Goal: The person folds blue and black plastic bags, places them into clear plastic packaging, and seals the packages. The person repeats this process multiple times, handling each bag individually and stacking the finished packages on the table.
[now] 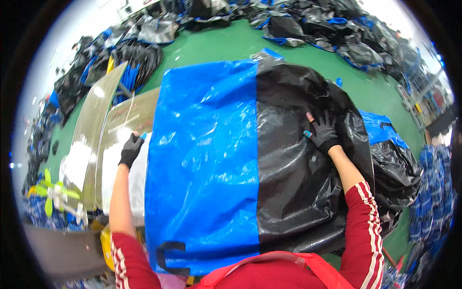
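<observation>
A large plastic woven sheet or bag lies spread before me, with a glossy blue part (204, 159) on the left and a wrinkled black part (293, 183) on the right, joined along a straight line. My right hand (323, 131), in a dark glove with bare fingertips, rests with fingers spread on the black part. My left hand (131, 148), gloved likewise, is just left of the blue part's edge. Its fingers are drawn together; whether anything is between them is hidden. Blue wrapping covers a fingertip on each hand. A black curved mark (171, 257) is on the near left corner.
Shiny pale boards (89, 139) lie on the left, beside a green-bladed small fan (55, 192). More blue and black sheeting (392, 164) sits to the right. Heaps of black and grey sheeting (288, 29) line the green floor (211, 41) at the back. Blue stacks (433, 188) stand far right.
</observation>
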Motion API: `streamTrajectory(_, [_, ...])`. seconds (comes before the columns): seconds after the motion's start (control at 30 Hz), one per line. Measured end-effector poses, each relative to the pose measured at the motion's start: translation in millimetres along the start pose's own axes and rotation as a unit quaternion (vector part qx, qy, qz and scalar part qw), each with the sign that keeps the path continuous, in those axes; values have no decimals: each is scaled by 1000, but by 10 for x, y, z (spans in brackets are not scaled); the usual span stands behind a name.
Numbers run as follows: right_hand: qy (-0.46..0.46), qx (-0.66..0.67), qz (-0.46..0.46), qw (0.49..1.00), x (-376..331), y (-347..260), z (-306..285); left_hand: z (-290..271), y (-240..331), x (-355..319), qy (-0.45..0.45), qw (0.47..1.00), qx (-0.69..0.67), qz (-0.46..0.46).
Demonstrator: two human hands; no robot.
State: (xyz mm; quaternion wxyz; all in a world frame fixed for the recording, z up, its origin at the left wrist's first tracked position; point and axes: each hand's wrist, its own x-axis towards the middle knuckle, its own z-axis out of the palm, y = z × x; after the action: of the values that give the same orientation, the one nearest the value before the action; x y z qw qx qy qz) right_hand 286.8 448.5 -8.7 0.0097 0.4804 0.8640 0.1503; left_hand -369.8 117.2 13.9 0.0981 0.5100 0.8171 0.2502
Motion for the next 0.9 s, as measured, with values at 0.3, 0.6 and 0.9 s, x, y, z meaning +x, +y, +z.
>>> streamTrajectory(0.3, [81,264,47,960,-88,264,-161,50,-49,1340,99,993,-20,55])
streamTrajectory(0.6, [274,108,48,955,1799,73,-1564,1037,3005,-728,-142,937,185,261])
streamTrajectory(0.9, [395,-1,-48,917,1596,29,-1677,2442,3593,-504,-134,862,96,479])
